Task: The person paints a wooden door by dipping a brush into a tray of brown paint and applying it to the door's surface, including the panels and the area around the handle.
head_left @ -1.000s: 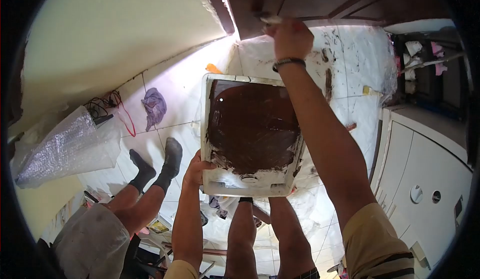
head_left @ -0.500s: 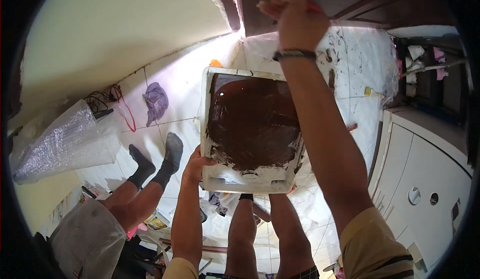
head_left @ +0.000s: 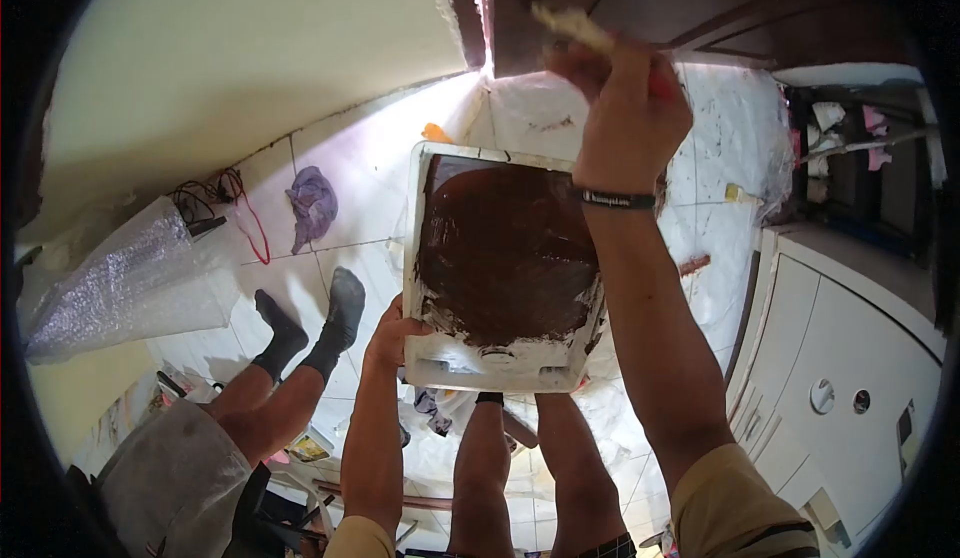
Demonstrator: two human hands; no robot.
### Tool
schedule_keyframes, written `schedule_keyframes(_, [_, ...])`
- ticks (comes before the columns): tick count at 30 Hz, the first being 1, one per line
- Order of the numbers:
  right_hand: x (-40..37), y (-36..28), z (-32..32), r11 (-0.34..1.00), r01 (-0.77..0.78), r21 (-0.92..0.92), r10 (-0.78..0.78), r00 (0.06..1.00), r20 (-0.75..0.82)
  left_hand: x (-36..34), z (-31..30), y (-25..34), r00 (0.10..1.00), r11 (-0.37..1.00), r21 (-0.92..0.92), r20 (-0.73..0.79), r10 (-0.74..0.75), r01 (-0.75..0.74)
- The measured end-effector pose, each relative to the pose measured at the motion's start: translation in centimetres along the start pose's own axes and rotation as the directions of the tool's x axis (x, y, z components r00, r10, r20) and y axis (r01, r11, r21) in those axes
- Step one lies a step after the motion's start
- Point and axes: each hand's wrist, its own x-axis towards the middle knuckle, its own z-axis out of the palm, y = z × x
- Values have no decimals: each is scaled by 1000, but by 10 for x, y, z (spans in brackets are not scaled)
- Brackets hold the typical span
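Against left hand — white tray

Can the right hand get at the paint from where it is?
Likely yes: the right hand is just past the far edge of the tray, and the paint lies uncovered. The left hand, at the left rim, seems out of the way.

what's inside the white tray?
The white tray holds glossy dark-brown liquid, likely paint, thinning to smears at the end nearest the wearer, where white shows. Hidden: the tray bottom under the brown, so depth is unclear, and the far right corner, behind the right wrist.
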Motion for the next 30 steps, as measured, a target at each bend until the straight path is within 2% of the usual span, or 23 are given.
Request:
schedule_keyframes(1, [-2,11,-10,995,-97,-26,97,995,-4,-1,0,0,1000,1000,-3,-11,2,-2])
schedule_keyframes(4, [22,72,-16,938,-107,-329,114,993,2,0,1,3,1000,1000,0,-29,9,-9])
schedule_keyframes(7, [52,62,7,856,78,-510,-29,994,102,-4,-1,1,1000,1000,-3,-31,3,-3])
schedule_keyframes(9, [34,11,7,994,24,-105,-15,996,84,1,-7,0,1000,1000,12,12,-1,1])
schedule_keyframes(10, [23,-7,8,993,3,119,-13,996,84,2,-4,-1,1000,1000,-5,-2,8,-8])
schedule_keyframes(13, [9,2,-21,999,-35,-39,36,999,33,-2,1,1,998,1000,-20,-53,18,-19])
schedule_keyframes(14, [13,20,-29,987,-116,-112,124,990,69,-2,3,2,998,1000,-3,-66,9,-9])
schedule_keyframes(16, [16,40,-13,961,-173,-215,185,982,38,1,4,5,998,1000,3,-63,14,-14])
schedule_keyframes(18, [27,44,-2,949,94,-301,-54,989,139,1,2,3,999,999,-26,-46,25,-26])
schedule_keyframes(20, [21,-15,24,998,42,-42,-34,982,183,-3,7,5,1000,999,-28,-18,18,-19])
schedule_keyframes(23, [2,-44,4,981,149,125,-165,978,126,2,11,7,1000,999,-28,-14,24,-24])
schedule_keyframes(27, [6,1,-23,986,-140,-86,145,988,51,-1,9,9,1000,999,-29,-6,22,-23])
schedule_keyframes(28, [13,10,-13,984,-139,-107,143,989,31,-1,14,14,1000,999,-19,1,29,-29])
schedule_keyframes(30, [30,7,-3,973,-10,-232,32,995,95,-5,20,17,999,999,-1,6,32,-32])
